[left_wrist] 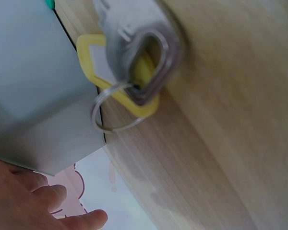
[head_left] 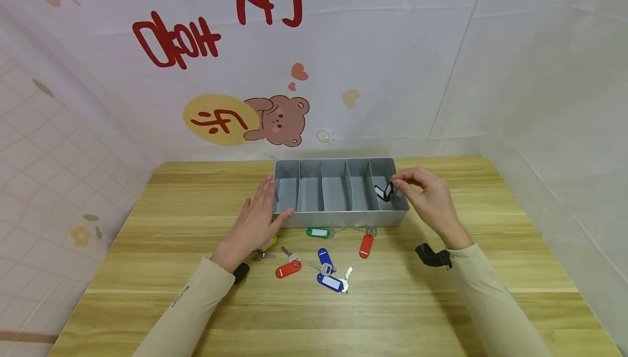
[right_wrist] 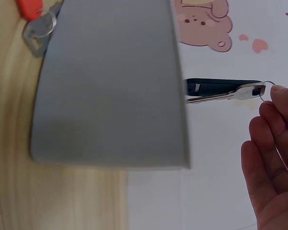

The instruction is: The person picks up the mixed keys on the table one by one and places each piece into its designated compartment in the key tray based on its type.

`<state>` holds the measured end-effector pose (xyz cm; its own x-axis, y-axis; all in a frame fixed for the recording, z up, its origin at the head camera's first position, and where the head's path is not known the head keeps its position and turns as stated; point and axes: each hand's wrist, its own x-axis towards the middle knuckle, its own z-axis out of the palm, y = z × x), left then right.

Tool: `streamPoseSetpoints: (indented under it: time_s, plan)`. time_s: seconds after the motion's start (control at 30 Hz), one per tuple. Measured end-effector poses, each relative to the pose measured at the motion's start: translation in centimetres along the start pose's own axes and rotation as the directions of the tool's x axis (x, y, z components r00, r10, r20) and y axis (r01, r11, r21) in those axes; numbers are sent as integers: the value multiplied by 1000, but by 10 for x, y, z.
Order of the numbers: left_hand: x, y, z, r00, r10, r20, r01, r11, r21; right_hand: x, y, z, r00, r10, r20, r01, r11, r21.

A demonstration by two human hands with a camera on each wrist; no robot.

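Note:
A grey compartment box point(head_left: 343, 219) stands lengthwise before the back wall. My right hand point(head_left: 432, 199) is over its right end, thumb and finger pinching the ring of a key point(right_wrist: 245, 92) with a black key tag point(right_wrist: 216, 86). In the head view, black-rimmed tags point(head_left: 381, 193) show at the rightmost compartment, just left of the fingertips. The key and tag dip partly behind the box wall in the right wrist view. My left hand point(head_left: 255, 223) lies with straight fingers along the left end of the box, thumb at the front edge.
In front of the box lie several tagged keys: a yellow tag point(left_wrist: 89, 64) by the left hand, a green tag point(head_left: 319, 233), red tags point(head_left: 366, 246) and blue tags point(head_left: 330, 282). Black wrist straps point(head_left: 432, 256) show at both cuffs. A printed cloth wall point(head_left: 373, 117) stands behind.

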<state>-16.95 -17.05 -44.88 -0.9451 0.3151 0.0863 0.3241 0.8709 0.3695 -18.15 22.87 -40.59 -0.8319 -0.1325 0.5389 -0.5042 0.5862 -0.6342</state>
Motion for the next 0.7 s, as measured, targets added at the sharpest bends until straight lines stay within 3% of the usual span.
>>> streamPoseSetpoints:
  time_s: [0.2,0.7]
  plan:
    - [0,0,0,1000,-1,-2,1,1000,0,-1,11,6,999,24,34,-22,998,-60]
    - [1,1,1,1000,-4,-3,4,1000,9,-3,33,20,996,-36,76,45,991,-123]
